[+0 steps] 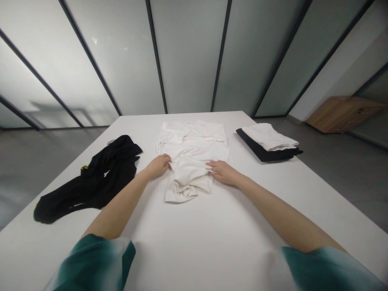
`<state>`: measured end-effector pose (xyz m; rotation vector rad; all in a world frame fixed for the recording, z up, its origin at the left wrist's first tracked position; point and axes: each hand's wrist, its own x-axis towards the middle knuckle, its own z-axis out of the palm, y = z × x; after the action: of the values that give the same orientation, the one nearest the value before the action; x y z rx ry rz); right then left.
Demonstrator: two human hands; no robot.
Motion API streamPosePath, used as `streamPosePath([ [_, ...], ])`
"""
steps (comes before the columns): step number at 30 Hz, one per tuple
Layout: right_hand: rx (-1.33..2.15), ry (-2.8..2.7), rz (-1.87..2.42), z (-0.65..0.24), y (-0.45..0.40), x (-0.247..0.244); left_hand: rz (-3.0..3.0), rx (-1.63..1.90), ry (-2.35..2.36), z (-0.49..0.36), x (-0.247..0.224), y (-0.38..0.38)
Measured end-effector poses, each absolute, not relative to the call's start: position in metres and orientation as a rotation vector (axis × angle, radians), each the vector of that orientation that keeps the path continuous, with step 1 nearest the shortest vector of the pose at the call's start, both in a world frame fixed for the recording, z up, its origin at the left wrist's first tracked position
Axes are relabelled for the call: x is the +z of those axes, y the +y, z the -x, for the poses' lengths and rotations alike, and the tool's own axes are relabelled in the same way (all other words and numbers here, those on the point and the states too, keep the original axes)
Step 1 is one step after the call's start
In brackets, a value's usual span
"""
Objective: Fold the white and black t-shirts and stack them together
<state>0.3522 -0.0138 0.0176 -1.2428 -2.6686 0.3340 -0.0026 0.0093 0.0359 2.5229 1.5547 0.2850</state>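
Touching white T-shirt [190,171] with left hand [158,166] and right hand [222,172], fingers [212,164] curled, grip hidden

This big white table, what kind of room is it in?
It looks like a plain work room for sorting or folding clothes, probably not a home. A long white table holds a white shirt and a stack of folded clothes, and frosted glass walls surround it.

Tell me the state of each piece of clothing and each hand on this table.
white shirt: spread out, bunched at the middle
crumpled black garment: heaped loosely
white folded garment: folded, on the black one
black folded garment: flat, underneath
left hand: on the shirt's edge
right hand: on the shirt's edge
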Motion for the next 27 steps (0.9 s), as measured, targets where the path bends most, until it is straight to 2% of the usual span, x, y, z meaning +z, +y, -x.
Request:
streamPosePath([
  [4, 0.350, -2.565, 1.433, -0.418, -0.013, 0.025, -2.513, 0.109, 1.771, 0.029, 0.049, 0.010],
  [7, 0.283, -2.505, 1.541, -0.443, -0.017, 0.031, -2.546, 0.142, 1.886, 0.028, 0.061, 0.000],
  [10, 0.239, -2.447, 1.483, -0.436, -0.034, 0.037, -2.543, 0.262, 1.892, 0.010, 0.068, -0.022],
  [16, 0.310, -2.514, 1.411, -0.405, -0.073, 0.032, -2.599, 0.079, 1.455, -0.008, 0.056, -0.064],
  [23, 0.158, -2.436, 1.437, -0.435, -0.036, 0.019, -2.524, 0.118, 1.724, 0.014, 0.046, -0.047],
  [27, 0.326, -2.377, 1.475, -0.441, -0.035, 0.029, -2.388, 0.230, 1.729, 0.026, 0.053, -0.045],
])
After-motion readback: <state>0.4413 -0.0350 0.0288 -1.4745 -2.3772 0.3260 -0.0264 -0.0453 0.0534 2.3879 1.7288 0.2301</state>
